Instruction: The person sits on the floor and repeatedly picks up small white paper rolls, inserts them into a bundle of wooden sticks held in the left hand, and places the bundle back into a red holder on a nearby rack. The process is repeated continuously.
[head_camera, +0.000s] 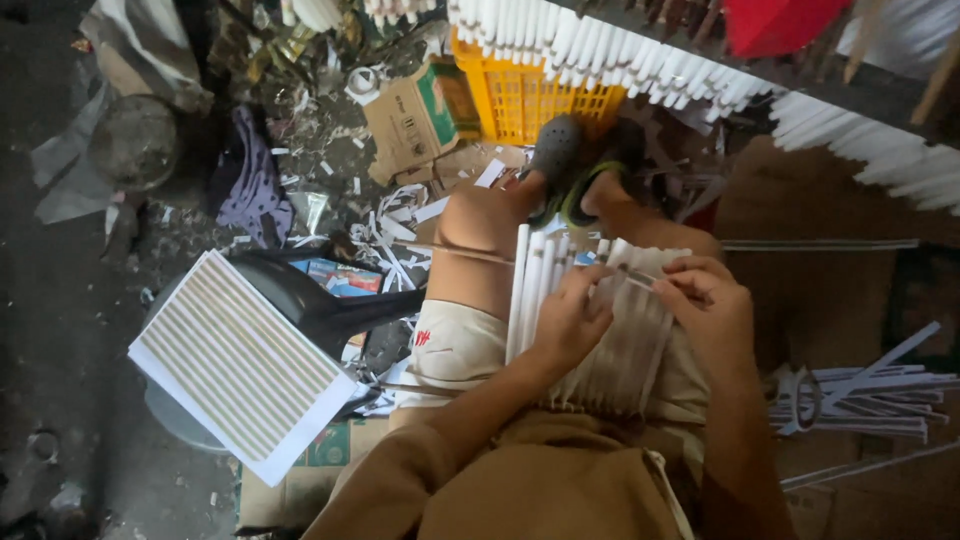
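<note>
Seat: the person sits low over a littered floor (60, 330), knees up, sandalled feet (575, 165) planted by a yellow crate (520, 100).
Lap: a bundle of white paper sticks (560, 300) lies side by side across the thighs, running from the knees back toward the waist.
Left hand: the left hand (570, 320) rests on top of the bundle, fingers curled down onto the sticks and pinning them; its grip looks closed on the near end of a thin stick.
Right hand: the right hand (710, 300) is drawn together at the fingertips, pinching the other end of that thin stick (625, 273), which lies slantwise over the bundle between the two hands.
Step in hand: by my reading, one stick is being worked or sorted while the rest wait on the lap; whether it is being rolled, pulled out or laid in, I cannot tell.
Next move calls for: as I judge it, a steady left hand so the loose bundle does not slide off the knees, and a light pinch from the right.
To the left: a flat white board (240, 365) lined with pale strips sits on a dark stool (320, 295).
To the right: more white sticks (870, 395) lie heaped on the floor.
Above: long rows of white sticks (620, 60) run across racks.
</note>
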